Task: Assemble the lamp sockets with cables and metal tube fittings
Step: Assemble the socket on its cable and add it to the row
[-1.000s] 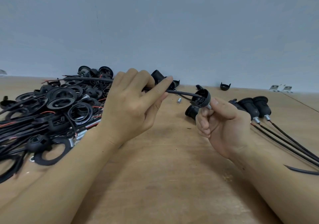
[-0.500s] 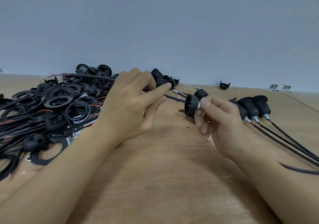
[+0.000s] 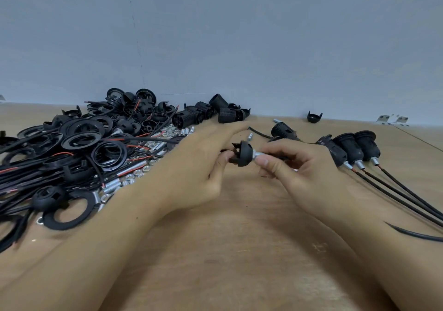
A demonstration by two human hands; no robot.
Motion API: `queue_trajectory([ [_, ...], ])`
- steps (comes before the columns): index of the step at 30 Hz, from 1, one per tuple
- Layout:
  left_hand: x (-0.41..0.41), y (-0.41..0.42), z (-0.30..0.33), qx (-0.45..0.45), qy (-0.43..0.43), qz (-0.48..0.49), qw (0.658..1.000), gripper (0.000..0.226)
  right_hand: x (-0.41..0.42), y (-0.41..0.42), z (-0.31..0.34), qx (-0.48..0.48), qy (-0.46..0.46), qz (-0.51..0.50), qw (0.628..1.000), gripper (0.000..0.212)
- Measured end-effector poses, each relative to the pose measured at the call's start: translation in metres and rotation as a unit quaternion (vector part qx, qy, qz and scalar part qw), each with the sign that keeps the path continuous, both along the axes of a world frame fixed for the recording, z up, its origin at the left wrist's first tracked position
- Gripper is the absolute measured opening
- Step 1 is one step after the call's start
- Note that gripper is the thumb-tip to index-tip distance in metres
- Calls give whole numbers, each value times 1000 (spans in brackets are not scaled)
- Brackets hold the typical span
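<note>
Over the wooden table [image 3: 239, 250] by a grey wall, the right hand [image 3: 294, 174] pinches the metal tube fitting [image 3: 257, 155] at the black socket cap [image 3: 243, 153], left hand [image 3: 194, 166] gripping its far side, parts pile [image 3: 79, 152] further left.

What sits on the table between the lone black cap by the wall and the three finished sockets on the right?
In the head view, only bare wooden table separates the lone black cap from the three finished sockets; nothing lies there.
</note>
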State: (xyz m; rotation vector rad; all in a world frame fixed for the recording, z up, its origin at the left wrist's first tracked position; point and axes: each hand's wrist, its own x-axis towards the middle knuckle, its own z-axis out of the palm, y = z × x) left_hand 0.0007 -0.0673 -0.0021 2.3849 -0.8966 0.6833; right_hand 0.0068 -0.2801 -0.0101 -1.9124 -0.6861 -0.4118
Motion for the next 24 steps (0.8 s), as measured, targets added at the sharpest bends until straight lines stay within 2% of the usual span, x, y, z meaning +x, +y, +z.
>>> queue_trajectory([
  [3,0,1,-1,-14,25,2,1000,52,6,-1,0,22,-24,-32,999,21],
  [5,6,11,4,-5,-4,63,998,40,12,-7,5,91,3,-60,994,31],
  [7,12,28,9,21,-28,129,991,36,16,-18,10,108,5,-102,989,32],
  [8,14,35,10,29,-35,151,987,40,17,-23,13,85,-17,-124,988,30],
  [10,17,44,10,17,-42,171,984,43,15,-28,18,-22,-90,-160,983,18],
  [12,15,43,10,-5,-46,147,988,38,14,-29,21,-124,-143,-167,968,14],
  [13,14,38,10,-5,-49,122,991,36,13,-27,20,-151,-134,-156,967,13],
  [16,5,13,5,11,-59,42,997,30,6,-16,17,-194,-89,-100,972,12],
  [18,-1,-5,0,-10,-44,-1,999,25,0,-10,13,-211,-78,-64,972,13],
  [21,-4,-16,-4,-40,-22,-12,999,19,-7,-8,14,-215,-51,-7,975,35],
  [23,-4,-13,-5,-46,8,-7,999,18,-9,-7,16,-217,-72,20,973,48],
  [24,-4,-9,-5,-46,27,-3,999,21,-9,-6,17,-227,-93,16,969,48],
])
